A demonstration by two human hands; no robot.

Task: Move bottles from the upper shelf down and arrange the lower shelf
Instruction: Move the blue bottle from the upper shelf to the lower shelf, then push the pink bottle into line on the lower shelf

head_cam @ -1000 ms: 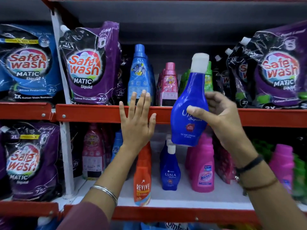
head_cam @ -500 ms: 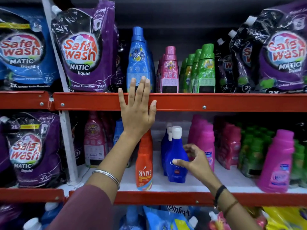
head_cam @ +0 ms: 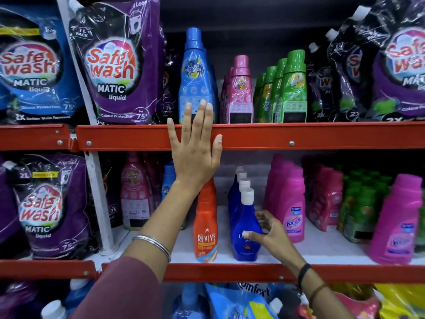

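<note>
A dark blue bottle with a white cap (head_cam: 243,217) stands at the front of a row of like bottles on the white lower shelf (head_cam: 322,249). My right hand (head_cam: 273,238) is loosely around its right side, thumb on the front and fingers curled behind. My left hand (head_cam: 195,153) lies flat and open against the red edge of the upper shelf (head_cam: 299,137). On the upper shelf stand a tall light blue bottle (head_cam: 194,72), pink bottles (head_cam: 240,93) and green bottles (head_cam: 294,88).
An orange Revive bottle (head_cam: 205,233) stands just left of the blue row, and pink Vanish bottles (head_cam: 289,203) just right. Purple Safewash pouches (head_cam: 119,65) fill the left and right ends of both shelves. More pink and green bottles (head_cam: 358,208) crowd the lower right.
My right hand brought the dark blue bottle down from the upper shelf and set it at the front of the blue row below. The left hand stayed on the shelf edge.
</note>
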